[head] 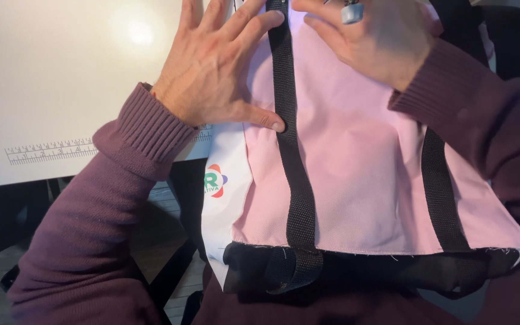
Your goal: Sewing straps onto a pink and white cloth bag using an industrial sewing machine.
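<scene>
Altogether two hands [212, 66] [374, 39] on one pink panel [356, 168], two black straps [290, 150] [443, 192]

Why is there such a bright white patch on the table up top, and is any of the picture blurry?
Head view: a lamp's glare blooms on the glossy white table, washing out its surface; the pink fabric is evenly lit and sharp, its weave and black strap crisp; the left hand is clear, the right hand slightly soft; below the table lies dark shadow.

Left hand [212, 66] flat on pink fabric [356, 180], thumb touching the black strap [290, 156]. Right hand [374, 42] presses fabric just right of it.
</scene>
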